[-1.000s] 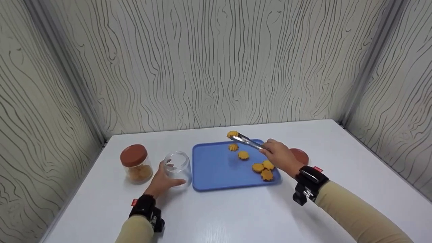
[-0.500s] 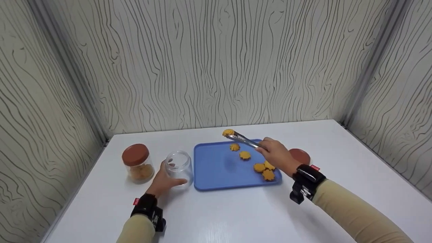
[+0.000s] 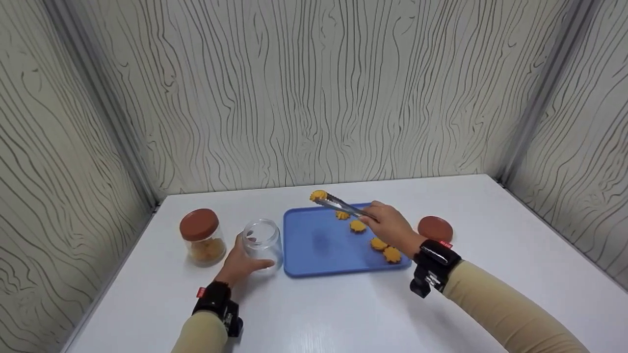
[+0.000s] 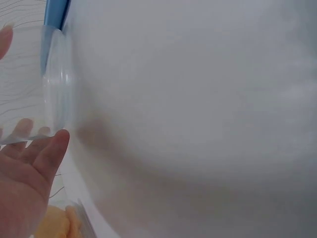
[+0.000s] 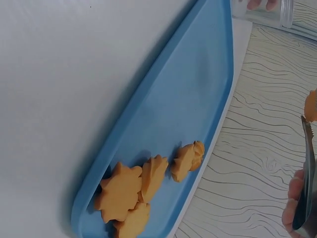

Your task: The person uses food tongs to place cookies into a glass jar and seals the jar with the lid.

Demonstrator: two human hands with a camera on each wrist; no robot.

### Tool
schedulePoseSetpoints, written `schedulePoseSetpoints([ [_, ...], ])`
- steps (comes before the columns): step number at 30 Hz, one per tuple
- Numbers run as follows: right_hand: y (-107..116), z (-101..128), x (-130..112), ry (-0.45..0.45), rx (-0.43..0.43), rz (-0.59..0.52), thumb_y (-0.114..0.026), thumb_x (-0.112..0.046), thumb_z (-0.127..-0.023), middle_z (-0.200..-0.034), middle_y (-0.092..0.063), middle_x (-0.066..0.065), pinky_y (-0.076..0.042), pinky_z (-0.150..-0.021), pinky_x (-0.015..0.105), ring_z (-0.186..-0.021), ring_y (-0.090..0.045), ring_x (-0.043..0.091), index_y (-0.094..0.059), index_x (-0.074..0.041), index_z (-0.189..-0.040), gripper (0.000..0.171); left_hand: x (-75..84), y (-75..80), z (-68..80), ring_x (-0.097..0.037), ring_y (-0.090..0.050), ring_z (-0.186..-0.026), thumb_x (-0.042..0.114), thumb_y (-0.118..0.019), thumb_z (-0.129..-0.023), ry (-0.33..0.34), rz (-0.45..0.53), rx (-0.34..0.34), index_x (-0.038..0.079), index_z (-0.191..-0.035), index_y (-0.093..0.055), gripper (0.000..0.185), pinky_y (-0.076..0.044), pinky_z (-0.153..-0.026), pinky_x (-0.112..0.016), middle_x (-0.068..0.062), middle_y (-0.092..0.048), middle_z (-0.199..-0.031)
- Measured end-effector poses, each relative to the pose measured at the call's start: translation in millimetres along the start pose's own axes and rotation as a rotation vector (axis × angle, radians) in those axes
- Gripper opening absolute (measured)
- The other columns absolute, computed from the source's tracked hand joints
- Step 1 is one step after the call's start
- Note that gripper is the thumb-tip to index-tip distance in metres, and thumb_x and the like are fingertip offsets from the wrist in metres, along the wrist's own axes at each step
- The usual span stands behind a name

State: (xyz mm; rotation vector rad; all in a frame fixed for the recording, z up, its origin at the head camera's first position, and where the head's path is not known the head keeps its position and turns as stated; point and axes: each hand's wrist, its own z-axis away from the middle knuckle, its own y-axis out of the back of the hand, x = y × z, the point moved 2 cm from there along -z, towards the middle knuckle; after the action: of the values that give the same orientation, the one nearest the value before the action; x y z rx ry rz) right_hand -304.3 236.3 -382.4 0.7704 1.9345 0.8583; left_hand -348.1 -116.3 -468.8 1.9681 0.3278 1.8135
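Step in hand, as I read it: carrying a cookie from tray to jar, mid-transfer. Nearest the front edge of the table, the left hand wraps the open glass jar from the near side, fingers curled round its wall and thumb toward the tray; the left wrist view shows fingertips pressed on clear glass, so that grip looks firm. Jar stands upright, mouth open, just beside the left edge of the blue tray. Right hand is over the tray's right half, fingers closed round the metal tongs, which point away and left. Tong tips pinch one orange cookie in the air above the tray's far edge, near its far left corner, well clear of the hand and apart from the jar, to the jar's right and beyond it. Four loose cookies still lie on the tray, the nearest ones partly behind the right hand. Next move calls for swinging the tips left and nearer to sit over the jar mouth, then easing the squeeze; mouth is narrow, so alignment matters. Farther left, a lidded jar holds cookies; a brown lid lies right of the tray.
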Motion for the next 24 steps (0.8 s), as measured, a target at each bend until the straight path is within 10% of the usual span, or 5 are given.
schedulePoseSetpoints([
  [17,-18.0,-11.7,-20.6,0.089,-0.018,-0.064,-0.057,-0.015,-0.099,-0.078,-0.048,-0.004,-0.036,-0.062,0.031,-0.065,-0.044,0.013,-0.066,-0.007,-0.087,0.016,0.2,-3.1,2.2,-0.043,-0.033,-0.135,0.019,-0.089,-0.069,-0.007,0.003,0.027,-0.002,-0.149,-0.016,0.111,-0.026,-0.11,-0.056,-0.03,-0.034,-0.146],
  [24,-28.3,-18.2,-28.7,0.108,-0.007,-0.075,-0.058,-0.015,-0.098,-0.077,-0.048,-0.003,-0.035,-0.06,0.029,-0.065,-0.041,0.012,-0.07,-0.001,-0.106,0.02,0.0,-4.7,0.1,-0.041,-0.033,-0.135,0.019,-0.089,-0.069,0.014,0.03,0.027,-0.001,-0.149,-0.017,0.11,-0.026,-0.11,-0.056,-0.028,-0.035,-0.147],
])
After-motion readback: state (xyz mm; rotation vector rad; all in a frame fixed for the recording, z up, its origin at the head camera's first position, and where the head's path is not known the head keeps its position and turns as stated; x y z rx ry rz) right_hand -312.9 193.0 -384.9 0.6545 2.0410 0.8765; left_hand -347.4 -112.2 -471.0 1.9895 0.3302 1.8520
